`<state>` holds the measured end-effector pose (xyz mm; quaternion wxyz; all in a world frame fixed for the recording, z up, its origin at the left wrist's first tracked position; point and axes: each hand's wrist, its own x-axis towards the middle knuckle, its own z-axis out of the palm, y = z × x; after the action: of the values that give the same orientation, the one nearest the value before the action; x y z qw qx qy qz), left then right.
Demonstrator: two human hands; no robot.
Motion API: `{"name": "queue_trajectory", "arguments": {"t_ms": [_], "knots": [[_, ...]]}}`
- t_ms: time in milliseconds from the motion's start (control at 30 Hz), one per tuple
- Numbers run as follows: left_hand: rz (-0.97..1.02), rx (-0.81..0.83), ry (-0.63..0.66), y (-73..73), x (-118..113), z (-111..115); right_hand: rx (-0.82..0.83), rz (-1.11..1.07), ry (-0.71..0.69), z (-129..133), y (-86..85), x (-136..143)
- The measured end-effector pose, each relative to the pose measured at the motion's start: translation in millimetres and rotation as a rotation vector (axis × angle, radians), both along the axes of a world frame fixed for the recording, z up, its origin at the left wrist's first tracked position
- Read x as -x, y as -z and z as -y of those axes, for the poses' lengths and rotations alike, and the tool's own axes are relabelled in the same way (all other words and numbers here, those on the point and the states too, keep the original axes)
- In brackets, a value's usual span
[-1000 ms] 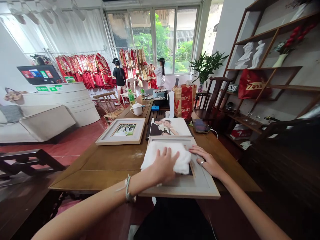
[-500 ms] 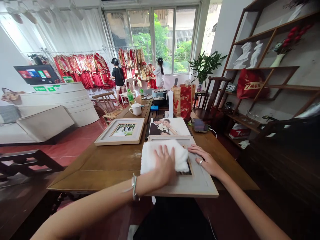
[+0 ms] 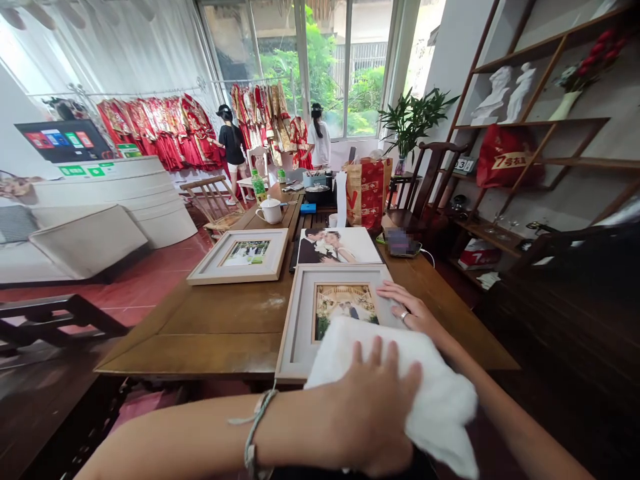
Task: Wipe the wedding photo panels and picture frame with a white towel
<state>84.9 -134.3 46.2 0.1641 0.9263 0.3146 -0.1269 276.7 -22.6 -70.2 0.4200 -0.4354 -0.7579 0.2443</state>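
Observation:
A white cloth [image 3: 440, 393] covers the lower right part of a pale picture frame [image 3: 291, 357] and reaches past its near edge. My left hand [image 3: 370, 393] is on top of the cloth with its fingers apart, carrying it along; the thumb's grip is hidden. In the frame a wedding photo [image 3: 345, 300] shows, its lower part behind the cloth. My right hand [image 3: 410, 308], wearing a ring, lies with fingers stretched on the frame's right side. Just beyond is a flat couple's photo print [image 3: 350, 245]. Left of it lies a second framed photo [image 3: 240, 257].
The wooden table [image 3: 200, 333] also bears a white lidded cup [image 3: 271, 211], a green bottle [image 3: 259, 185], a red-and-brown paper bag [image 3: 369, 193] and a phone [image 3: 403, 243] with a cable. Two people stand by red garments [image 3: 165, 133]. Shelves [image 3: 550, 127] line the right side.
My left hand has drawn the cloth toward me and to the right, uncovering the photo in the frame. My right hand stays on the frame's right side.

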Motion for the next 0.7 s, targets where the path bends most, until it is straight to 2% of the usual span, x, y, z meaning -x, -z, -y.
{"name": "queue_trajectory", "arguments": {"t_ms": [33,100,233,367,467,567,700], "knots": [[0.048,-0.003,0.061,1.7,0.3,5.5,0.002,0.002,0.004,0.3,-0.3,0.3],[0.084,-0.050,0.090,7.8,1.9,9.7,-0.001,0.009,0.003,0.6,-0.8,0.5],[-0.049,-0.134,-0.078,18.5,9.4,-2.4,-0.012,0.022,-0.009,1.1,-1.7,0.1],[-0.136,-0.325,-0.313,31.2,15.5,-39.3,-0.011,0.024,-0.008,1.9,-2.2,0.0],[-0.090,-0.436,-0.392,43.0,14.7,-77.5,-0.017,0.012,-0.007,1.8,-2.5,0.5],[-0.006,-0.503,-0.308,46.7,10.4,-116.9,-0.033,0.013,-0.005,1.4,-3.3,1.1],[0.069,-0.492,0.015,38.0,2.4,-161.2,-0.036,0.043,0.009,1.7,-4.1,1.3]]}}
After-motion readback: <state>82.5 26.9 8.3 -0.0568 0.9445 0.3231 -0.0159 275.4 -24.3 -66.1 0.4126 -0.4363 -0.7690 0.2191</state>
